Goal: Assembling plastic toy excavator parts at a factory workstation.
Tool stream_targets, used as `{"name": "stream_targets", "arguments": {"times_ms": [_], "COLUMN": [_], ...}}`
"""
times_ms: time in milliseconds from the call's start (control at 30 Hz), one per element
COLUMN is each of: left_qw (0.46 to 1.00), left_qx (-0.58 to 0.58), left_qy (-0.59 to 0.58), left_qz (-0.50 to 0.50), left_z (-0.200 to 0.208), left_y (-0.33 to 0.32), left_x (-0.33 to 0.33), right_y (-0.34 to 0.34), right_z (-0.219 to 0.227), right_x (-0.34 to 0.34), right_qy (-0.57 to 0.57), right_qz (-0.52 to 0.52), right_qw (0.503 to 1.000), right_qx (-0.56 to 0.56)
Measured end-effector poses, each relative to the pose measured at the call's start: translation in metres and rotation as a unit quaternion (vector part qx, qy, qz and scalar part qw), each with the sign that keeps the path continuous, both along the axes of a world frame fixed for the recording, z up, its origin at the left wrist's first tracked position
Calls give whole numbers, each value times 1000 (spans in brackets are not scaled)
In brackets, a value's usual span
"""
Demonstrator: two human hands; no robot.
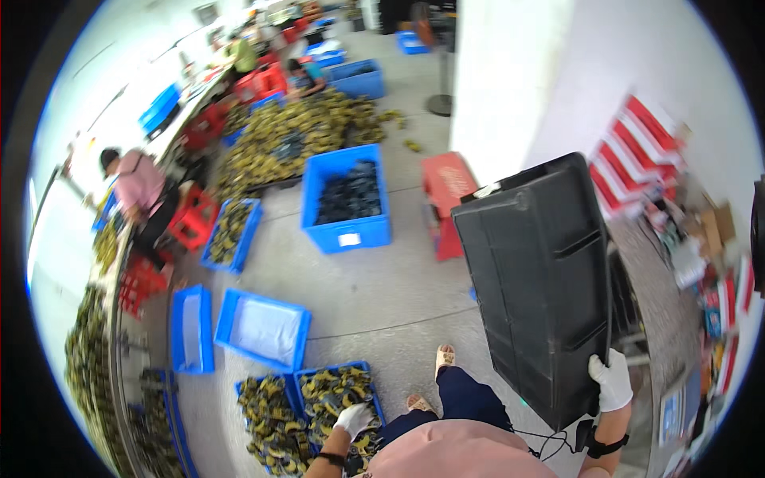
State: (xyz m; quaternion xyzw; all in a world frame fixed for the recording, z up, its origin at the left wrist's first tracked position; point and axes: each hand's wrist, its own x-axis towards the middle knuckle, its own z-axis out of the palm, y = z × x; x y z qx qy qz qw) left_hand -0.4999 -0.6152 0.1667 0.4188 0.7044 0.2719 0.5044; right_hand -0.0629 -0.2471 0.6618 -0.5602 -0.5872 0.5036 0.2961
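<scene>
One gloved hand on a tilted black crate, the other over a tray of parts

The black crate (pixel 542 287) stands steeply tilted at the person's right, near a red stool (pixel 448 187). The right hand (pixel 612 381) is closed on the crate's right-hand edge, close to its lower corner, and no other hand supports it. With the hold so low and to one side, the crate could swing or topple toward the stool. The thin cable (pixel 550 442) by its lowest corner could also snag. Whether that corner rests on the floor cannot be told.

The left hand (pixel 356 420) lies over yellow-and-black parts (pixel 327 394), just inside the right edge of a blue tray (pixel 335 368). How far its fingers are open, and whether they grasp a part, cannot be told. The parts are heaped close to the tray's edges, so a careless sweep could spill some.

The crate is long and matt black, with shallow ribs across its broad face, a raised rim and a pale label patch near its upper left corner.
</scene>
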Motion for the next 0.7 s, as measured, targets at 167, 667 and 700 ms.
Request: {"name": "stream_targets", "arguments": {"times_ms": [167,667,700], "left_qw": [763,833,824], "left_qx": [-49,284,284], "left_qy": [-520,-112,-118], "left_qz": [381,461,476], "left_z": [149,55,58], "left_y": [180,252,254], "left_x": [-1,-144,-149], "right_y": [24,167,182], "right_z": [-5,-96,-94], "right_x": [-173,-524,-556], "right_qy": [-153,114,-9], "right_qz": [242,717,662], "right_qw": [957,661,675], "right_qx": [44,190,324]}}
